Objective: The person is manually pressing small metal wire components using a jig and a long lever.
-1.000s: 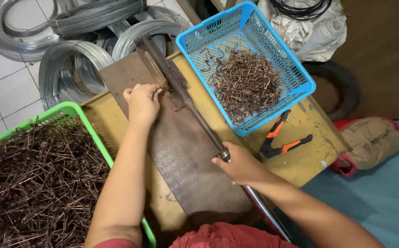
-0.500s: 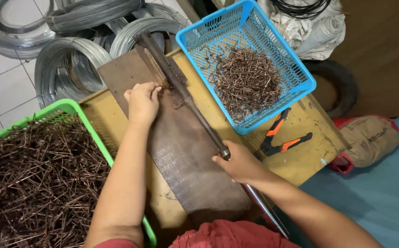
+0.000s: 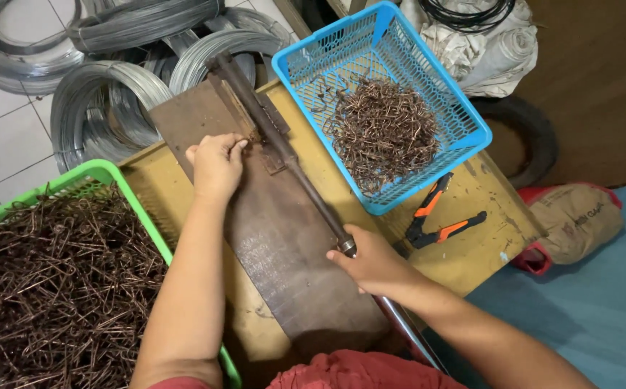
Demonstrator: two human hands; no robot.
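My right hand [image 3: 374,263] is clamped on the lever [image 3: 306,191], left hand [image 3: 216,166] pinched by the hinge. Fingers could get nipped if it drops.

On the table [image 3: 471,252] I see orange-and-black pliers [image 3: 439,220] lying just beside a blue basket [image 3: 464,119] holding a heap of bent brown wire pieces [image 3: 383,133]. A green basket [image 3: 97,173] at my left is full of longer bent wires [image 3: 54,288]. Grey wire coils [image 3: 104,101] lie on the tiled floor [image 3: 3,137] beyond.
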